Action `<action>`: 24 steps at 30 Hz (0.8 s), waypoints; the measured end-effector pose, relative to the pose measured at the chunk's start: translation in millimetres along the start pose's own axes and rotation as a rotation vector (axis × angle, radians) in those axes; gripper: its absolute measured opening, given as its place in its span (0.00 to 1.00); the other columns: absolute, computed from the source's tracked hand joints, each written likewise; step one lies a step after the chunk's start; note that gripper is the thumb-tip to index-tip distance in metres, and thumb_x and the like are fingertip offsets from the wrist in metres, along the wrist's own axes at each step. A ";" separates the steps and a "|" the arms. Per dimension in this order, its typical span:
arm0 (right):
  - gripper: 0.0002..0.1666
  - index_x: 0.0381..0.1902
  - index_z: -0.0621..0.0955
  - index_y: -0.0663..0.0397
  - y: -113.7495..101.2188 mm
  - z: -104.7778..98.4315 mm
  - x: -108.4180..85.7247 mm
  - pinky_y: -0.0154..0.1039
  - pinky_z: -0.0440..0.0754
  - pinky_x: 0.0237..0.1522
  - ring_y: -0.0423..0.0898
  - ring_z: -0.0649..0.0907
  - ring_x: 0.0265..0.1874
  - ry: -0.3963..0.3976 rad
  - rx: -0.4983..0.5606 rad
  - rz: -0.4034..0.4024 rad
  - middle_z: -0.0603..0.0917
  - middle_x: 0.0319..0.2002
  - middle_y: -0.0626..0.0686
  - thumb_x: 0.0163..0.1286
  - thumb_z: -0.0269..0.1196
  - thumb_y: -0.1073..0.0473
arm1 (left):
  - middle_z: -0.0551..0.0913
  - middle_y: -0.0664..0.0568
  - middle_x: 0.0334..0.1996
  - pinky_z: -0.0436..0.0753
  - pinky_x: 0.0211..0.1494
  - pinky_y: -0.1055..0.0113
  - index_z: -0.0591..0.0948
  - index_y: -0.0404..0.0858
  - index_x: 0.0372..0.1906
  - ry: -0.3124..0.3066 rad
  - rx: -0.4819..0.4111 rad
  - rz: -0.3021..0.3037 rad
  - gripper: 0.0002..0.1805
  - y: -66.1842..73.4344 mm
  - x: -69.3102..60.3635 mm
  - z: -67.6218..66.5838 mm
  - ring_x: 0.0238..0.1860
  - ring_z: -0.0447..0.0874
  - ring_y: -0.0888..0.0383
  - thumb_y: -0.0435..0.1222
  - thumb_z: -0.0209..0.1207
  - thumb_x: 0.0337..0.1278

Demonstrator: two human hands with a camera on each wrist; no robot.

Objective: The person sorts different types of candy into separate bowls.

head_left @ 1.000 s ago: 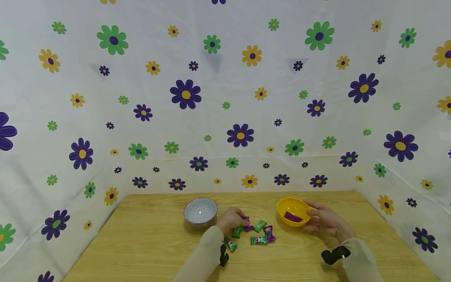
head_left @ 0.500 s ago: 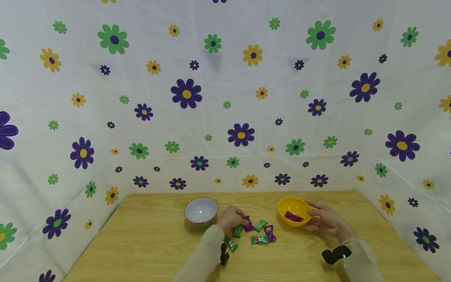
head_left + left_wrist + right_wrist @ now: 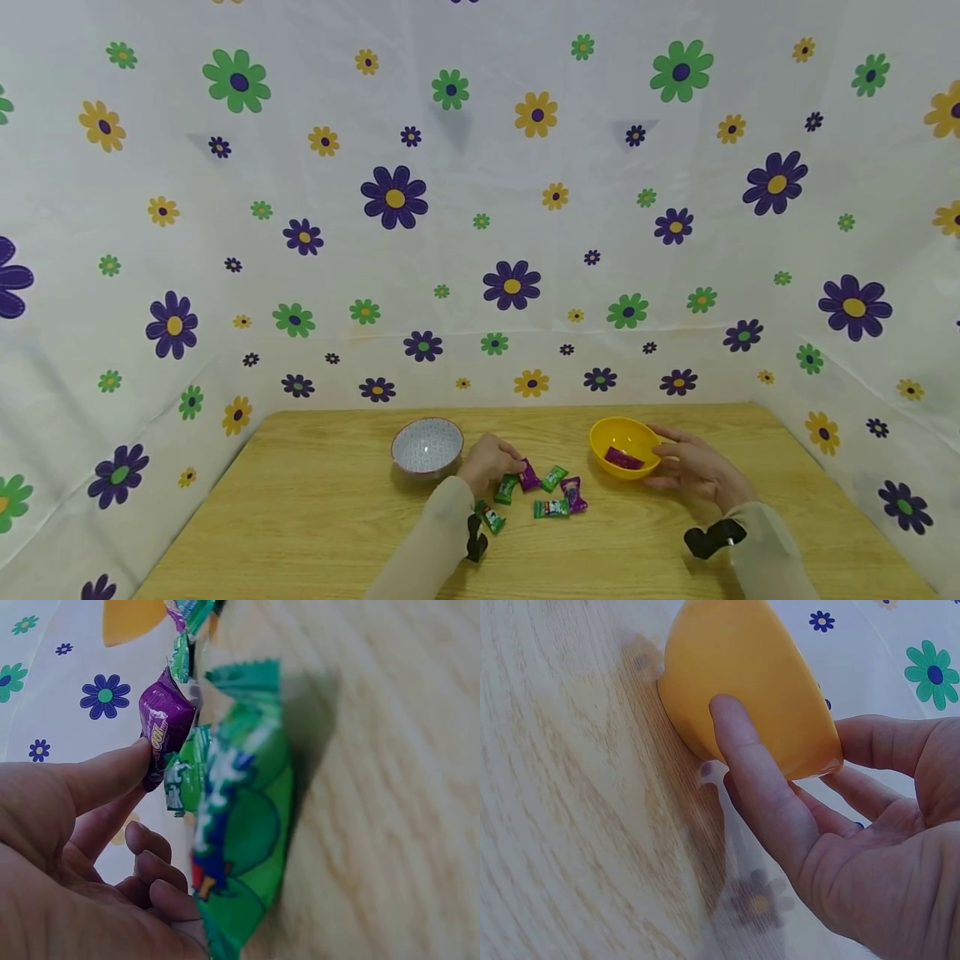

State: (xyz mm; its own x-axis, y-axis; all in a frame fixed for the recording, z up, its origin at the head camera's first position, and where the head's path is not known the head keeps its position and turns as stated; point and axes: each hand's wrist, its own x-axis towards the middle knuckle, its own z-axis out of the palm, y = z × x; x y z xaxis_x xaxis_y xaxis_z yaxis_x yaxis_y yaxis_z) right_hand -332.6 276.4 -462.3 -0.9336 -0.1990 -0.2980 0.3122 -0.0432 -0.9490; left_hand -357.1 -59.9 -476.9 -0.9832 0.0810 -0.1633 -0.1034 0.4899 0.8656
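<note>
My left hand [image 3: 487, 465] pinches one end of a purple-wrapped candy [image 3: 166, 716] between thumb and forefinger, low over the table; its other fingers are curled loosely. Close by lie green-wrapped candies, one [image 3: 505, 489] by the fingers and one [image 3: 491, 517] nearer the wrist, large in the left wrist view. My right hand [image 3: 693, 471] holds the yellow bowl [image 3: 742, 682] by its right side, with digits at the rim and against the outer wall. Inside that bowl lies a purple-red wrapped candy [image 3: 623, 458]. The bowl's far side is hidden from the right wrist camera.
Between the hands lie more candies: a green one [image 3: 553, 478], another green one [image 3: 551, 508] and a purple one [image 3: 573, 494]. A grey patterned bowl with a red rim [image 3: 427, 447] stands behind the left hand. Flowered white cloth [image 3: 450, 250] encloses the wooden table [image 3: 300, 500].
The left fingers have shifted slightly on the purple candy, so more of it shows. The right hand and yellow bowl stay in place; the head view tilts a little.
</note>
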 end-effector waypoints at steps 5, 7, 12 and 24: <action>0.38 0.77 0.50 0.59 0.3 0.2 1.6 0.53 0.81 0.52 0.60 0.78 0.57 0.008 -0.005 0.005 0.49 0.74 0.70 0.74 0.50 0.66 | 0.83 0.46 0.43 0.79 0.43 0.58 0.87 0.36 0.39 -0.041 -0.057 -0.006 0.06 -0.3 -2.5 -4.0 0.39 0.79 0.54 0.32 0.67 0.56; 0.38 0.77 0.50 0.58 0.5 0.3 1.9 0.53 0.81 0.52 0.60 0.78 0.56 0.010 -0.003 0.008 0.50 0.74 0.70 0.74 0.51 0.66 | 0.83 0.47 0.43 0.75 0.34 0.65 0.87 0.35 0.40 -0.053 -0.074 0.007 0.07 -0.4 -3.5 -5.0 0.34 0.76 0.57 0.32 0.66 0.57; 0.38 0.77 0.50 0.59 -0.6 1.1 1.1 0.52 0.82 0.52 0.58 0.79 0.54 0.015 -0.015 0.001 0.50 0.74 0.71 0.74 0.50 0.66 | 0.82 0.45 0.46 0.66 0.23 0.72 0.86 0.34 0.42 -0.053 -0.111 0.036 0.09 1.7 -4.6 -6.4 0.22 0.66 0.62 0.33 0.65 0.58; 0.37 0.77 0.50 0.58 -1.1 0.9 0.3 0.54 0.80 0.53 0.60 0.78 0.56 0.024 -0.018 0.002 0.50 0.74 0.71 0.75 0.50 0.66 | 0.83 0.46 0.45 0.77 0.54 0.51 0.86 0.36 0.43 -0.014 -0.169 0.083 0.10 8.1 0.6 -0.1 0.50 0.78 0.49 0.36 0.64 0.59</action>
State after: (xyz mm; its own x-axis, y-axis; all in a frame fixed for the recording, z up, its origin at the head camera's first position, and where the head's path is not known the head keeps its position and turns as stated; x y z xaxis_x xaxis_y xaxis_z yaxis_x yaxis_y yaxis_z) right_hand -333.1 275.5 -461.3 -0.9368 -0.1756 -0.3026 0.3114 -0.0249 -0.9499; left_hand -358.5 -56.0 -470.0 -0.9875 0.1274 -0.0933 -0.0468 0.3282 0.9435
